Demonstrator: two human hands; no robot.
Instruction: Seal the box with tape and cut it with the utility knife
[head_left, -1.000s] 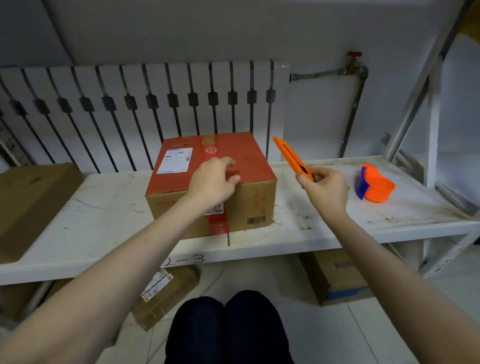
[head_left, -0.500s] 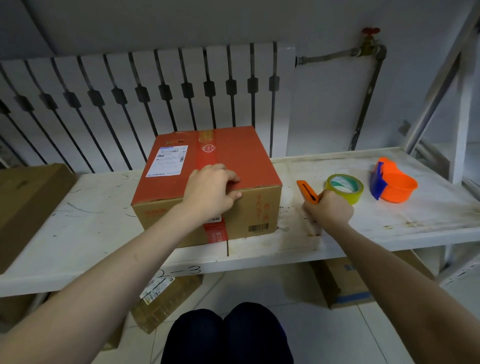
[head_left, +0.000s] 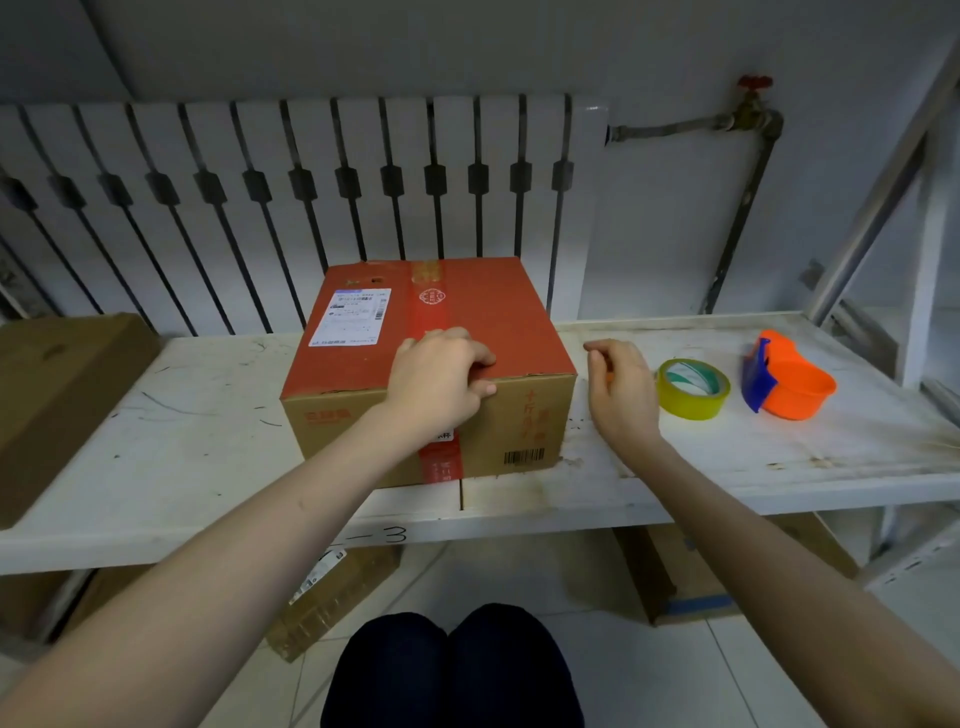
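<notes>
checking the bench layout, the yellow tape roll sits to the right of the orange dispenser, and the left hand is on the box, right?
Not quite. In the head view the yellow tape roll sits to the left of the orange dispenser, between it and the right hand. The left hand is indeed on the box.

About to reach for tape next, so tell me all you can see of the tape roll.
The tape roll is yellowish and see-through, with a green-and-white inner core. It lies flat, hole up, on the white shelf, between the right hand and the orange dispenser. Nothing grips it; the hand sits just beside it, contact unclear.
</notes>
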